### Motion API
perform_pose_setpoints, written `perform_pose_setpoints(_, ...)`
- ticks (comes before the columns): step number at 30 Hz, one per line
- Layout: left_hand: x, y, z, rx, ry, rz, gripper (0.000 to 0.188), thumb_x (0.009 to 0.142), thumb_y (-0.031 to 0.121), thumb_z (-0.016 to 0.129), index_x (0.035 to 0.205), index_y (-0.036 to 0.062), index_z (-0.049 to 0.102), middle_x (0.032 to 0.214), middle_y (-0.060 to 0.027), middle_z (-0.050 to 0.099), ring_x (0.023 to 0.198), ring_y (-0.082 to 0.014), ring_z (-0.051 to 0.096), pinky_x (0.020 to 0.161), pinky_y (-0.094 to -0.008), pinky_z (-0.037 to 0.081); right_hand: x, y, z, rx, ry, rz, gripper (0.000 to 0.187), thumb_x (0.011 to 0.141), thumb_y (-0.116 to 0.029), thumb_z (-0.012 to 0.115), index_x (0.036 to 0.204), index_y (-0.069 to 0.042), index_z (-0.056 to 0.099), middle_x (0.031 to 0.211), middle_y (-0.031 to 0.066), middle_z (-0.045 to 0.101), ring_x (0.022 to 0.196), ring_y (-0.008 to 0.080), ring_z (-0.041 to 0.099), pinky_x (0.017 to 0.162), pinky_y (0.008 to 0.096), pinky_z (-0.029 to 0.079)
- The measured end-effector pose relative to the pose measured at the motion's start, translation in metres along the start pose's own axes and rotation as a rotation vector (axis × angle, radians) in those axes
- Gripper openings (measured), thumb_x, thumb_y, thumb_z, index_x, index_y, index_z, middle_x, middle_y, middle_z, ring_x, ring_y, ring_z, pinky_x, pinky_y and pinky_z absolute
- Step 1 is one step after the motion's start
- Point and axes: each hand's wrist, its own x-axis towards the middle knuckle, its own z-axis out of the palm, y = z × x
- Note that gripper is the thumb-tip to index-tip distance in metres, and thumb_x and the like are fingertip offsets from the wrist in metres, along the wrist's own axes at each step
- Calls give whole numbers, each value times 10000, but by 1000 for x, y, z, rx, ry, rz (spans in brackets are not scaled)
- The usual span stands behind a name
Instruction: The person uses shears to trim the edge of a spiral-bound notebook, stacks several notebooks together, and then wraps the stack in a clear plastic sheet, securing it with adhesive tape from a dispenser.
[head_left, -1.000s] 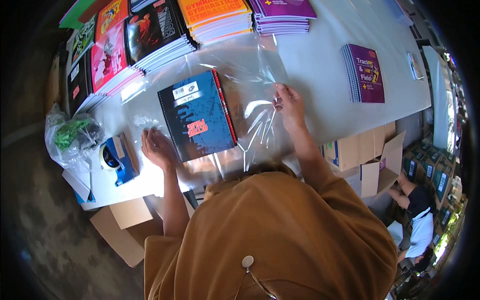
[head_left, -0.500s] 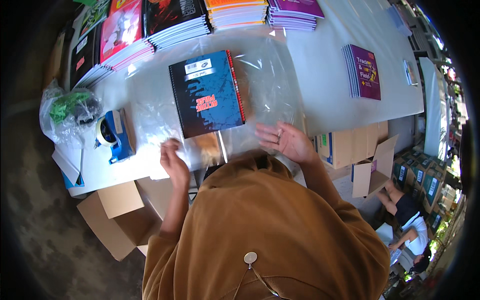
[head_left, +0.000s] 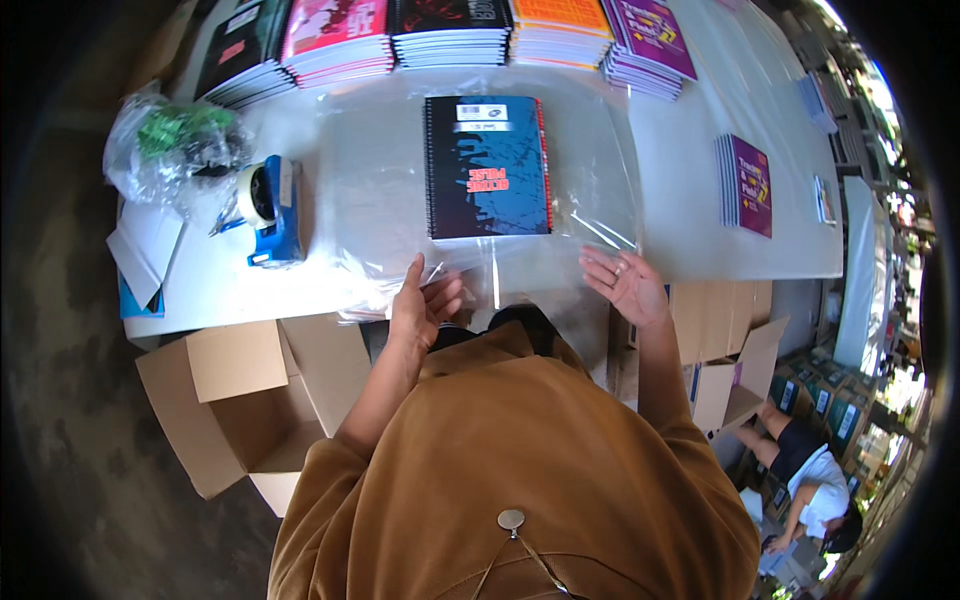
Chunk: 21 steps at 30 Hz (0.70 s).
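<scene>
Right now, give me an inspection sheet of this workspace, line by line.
Surface: white table, mostly covered.
Job's things: dark spiral notebook lying on clear plastic sheet.
Clutter: notebook stacks along far edge, purple stack, blue tape dispenser, bag with green contents.
Hands: left hand on the sheet's near edge; right hand open, palm up, at the table edge.
Cables: nothing seen.
Surroundings: open cardboard boxes; another person sitting at lower right.

A blue tape dispenser (head_left: pixel 268 210) sits near a bag of green items (head_left: pixel 175 140), notebook stacks (head_left: pixel 450 32) behind.
</scene>
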Motion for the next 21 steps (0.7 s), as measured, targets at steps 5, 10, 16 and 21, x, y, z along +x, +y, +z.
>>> perform_pose_setpoints(5, -27, 10, -13, 69, 78, 437, 279, 880, 258, 597, 1014, 15, 569, 839, -90, 633, 732, -150, 631, 583, -280, 529, 0, -6, -16, -129, 95, 57, 291, 929, -197, 394, 906, 36, 567, 1278, 252, 472, 1160, 337, 506, 952, 452, 435)
perform_pose_setpoints(10, -39, -5, -47, 318, 45, 552, 241, 855, 154, 611, 1040, 8, 561, 1004, -90, 625, 876, -174, 629, 713, -294, 532, -2, -27, -29, -461, 79, 219, 354, 928, -235, 413, 1050, 62, 560, 1220, 206, 529, 1118, 296, 542, 901, 418, 478)
perform_pose_setpoints(16, -11, 98, -45, 260, 59, 417, 700, 806, 488, 606, 1287, 19, 409, 1162, -152, 559, 1013, -270, 577, 849, -384, 458, 42, -75, -22, -805, 228, 66, 618, 877, -471, 538, 1268, -7, 422, 1166, 169, 560, 1015, 240, 575, 801, 349, 502)
perform_pose_setpoints(21, 18, 141, 9, 765, 31, 356, 570, 793, 431, 651, 1190, 42, 525, 1019, -113, 607, 966, -203, 582, 829, -348, 454, 111, -98, -9, -770, 295, -82, 441, 876, -355, 590, 1160, -21, 543, 927, 80, 606, 783, 146, 582, 636, 246, 476)
